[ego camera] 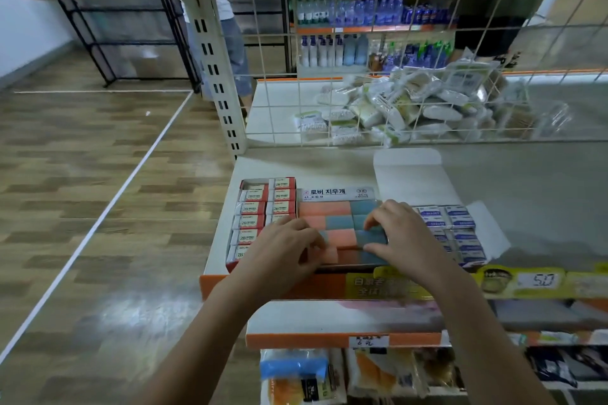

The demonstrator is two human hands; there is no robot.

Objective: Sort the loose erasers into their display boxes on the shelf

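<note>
Single head-worn wide-angle view looks forward and down, close over the shelf, aisle floor at left.

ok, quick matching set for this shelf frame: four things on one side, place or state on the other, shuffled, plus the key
Things:
1. red-and-white eraser box
2. pink-and-blue eraser box
3. blue-and-white eraser box
4. pile of white packets

Places or states:
A. behind the wire grid, on the far side of the shelf
B. middle of the three boxes, both hands in it
C. at the left end of the shelf
D. right of the hands, lid flap open

Pairs: 1-C, 2-B, 3-D, 4-A

The left hand and right hand each pinch an eraser in the middle box.
</note>
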